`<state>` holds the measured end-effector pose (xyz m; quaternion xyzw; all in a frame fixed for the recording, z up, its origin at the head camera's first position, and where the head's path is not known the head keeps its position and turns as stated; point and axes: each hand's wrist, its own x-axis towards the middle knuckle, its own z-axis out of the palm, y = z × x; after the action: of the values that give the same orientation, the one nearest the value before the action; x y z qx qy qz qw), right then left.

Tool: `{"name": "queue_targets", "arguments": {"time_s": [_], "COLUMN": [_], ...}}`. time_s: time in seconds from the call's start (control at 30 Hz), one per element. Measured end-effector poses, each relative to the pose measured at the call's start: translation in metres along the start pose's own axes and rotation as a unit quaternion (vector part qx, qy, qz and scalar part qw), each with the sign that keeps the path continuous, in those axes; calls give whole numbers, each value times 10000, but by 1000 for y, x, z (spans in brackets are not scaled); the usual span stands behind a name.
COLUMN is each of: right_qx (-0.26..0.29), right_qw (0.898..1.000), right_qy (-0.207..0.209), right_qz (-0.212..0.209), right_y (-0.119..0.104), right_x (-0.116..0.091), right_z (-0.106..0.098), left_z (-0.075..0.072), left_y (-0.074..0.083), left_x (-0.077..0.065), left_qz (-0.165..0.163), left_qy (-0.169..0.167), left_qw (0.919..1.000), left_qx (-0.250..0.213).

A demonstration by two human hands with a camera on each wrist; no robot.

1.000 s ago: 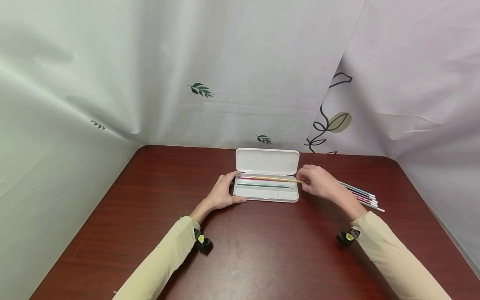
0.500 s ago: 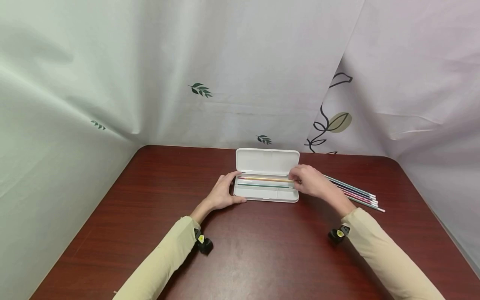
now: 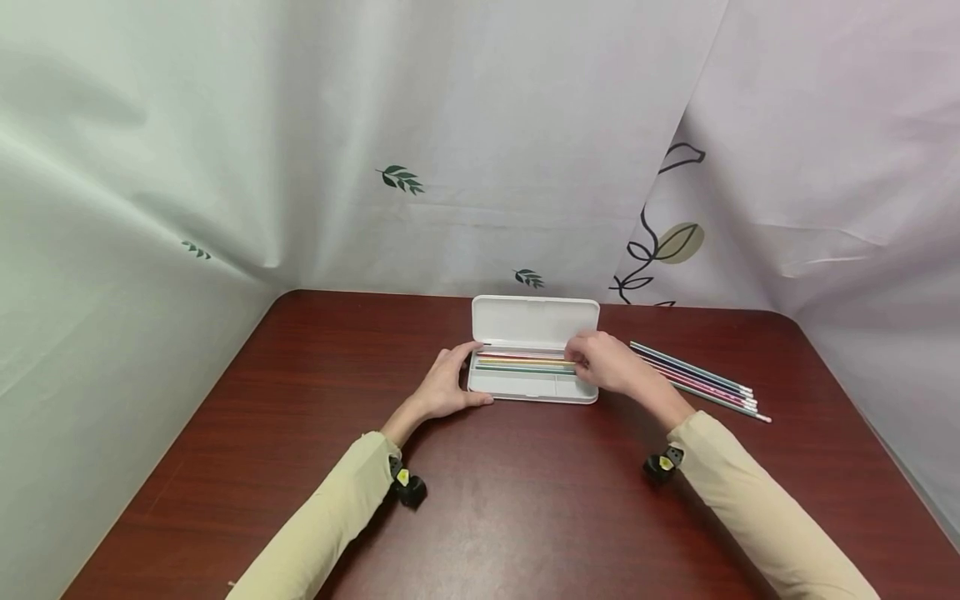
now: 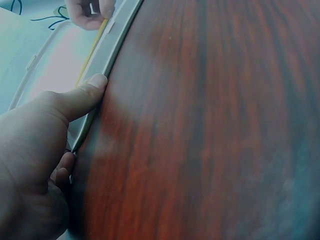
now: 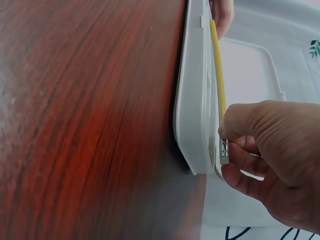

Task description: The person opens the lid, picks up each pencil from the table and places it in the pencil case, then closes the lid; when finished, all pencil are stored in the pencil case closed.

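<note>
A white pencil case (image 3: 517,393) stands with its lid up near the far edge of the table. My left hand (image 3: 441,388) holds its left end, thumb along the front rim and fingers at the back. At the right end, my right hand (image 3: 606,362) pinches a yellow pencil (image 5: 218,70) near its eraser end. In the right wrist view this pencil runs along the case's opening, over the tray. A green pencil (image 3: 517,370) and a pinkish one (image 3: 502,355) are inside. The left wrist view shows my left thumb (image 4: 92,87) pressing the rim.
Several pencils (image 3: 697,379) with white erasers lie side by side on the brown table (image 3: 517,500), right of the case. A pale curtain (image 3: 480,150) with leaf prints hangs behind the table. The raised lid (image 3: 536,322) stands at the back of the case.
My right hand has moved left with the yellow pencil, bringing it from beyond the case's right end to over the tray. My left hand has stayed on the case.
</note>
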<state>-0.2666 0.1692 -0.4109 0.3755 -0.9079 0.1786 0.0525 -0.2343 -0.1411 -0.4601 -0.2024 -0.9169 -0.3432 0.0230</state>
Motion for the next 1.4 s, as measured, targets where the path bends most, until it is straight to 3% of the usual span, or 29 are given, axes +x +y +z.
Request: {"name": "queue_targets", "arguments": {"time_s": [0.37, 0.7, 0.87, 1.03, 1.4], "right_qx": [-39, 99, 30, -124, -501], "right_qw": [10000, 9986, 9959, 9927, 9847], "right_qy": [34, 517, 900, 1168, 909], "right_qz": [-37, 2, 105, 287, 1400], "right_y": [-1, 5, 21, 41, 65], "right_x": [4, -11, -40, -85, -170], "right_z": [5, -7, -21, -35, -51], "left_z": [2, 1, 1, 0, 0], "left_y": [0, 1, 0, 0, -2], "left_x": [0, -1, -1, 0, 1], "left_qz": [-22, 15, -21, 7, 1], "left_qy": [4, 57, 29, -13, 6], "left_qw": [10000, 10000, 10000, 10000, 10000], "left_qx": [-32, -25, 11, 0, 9]}}
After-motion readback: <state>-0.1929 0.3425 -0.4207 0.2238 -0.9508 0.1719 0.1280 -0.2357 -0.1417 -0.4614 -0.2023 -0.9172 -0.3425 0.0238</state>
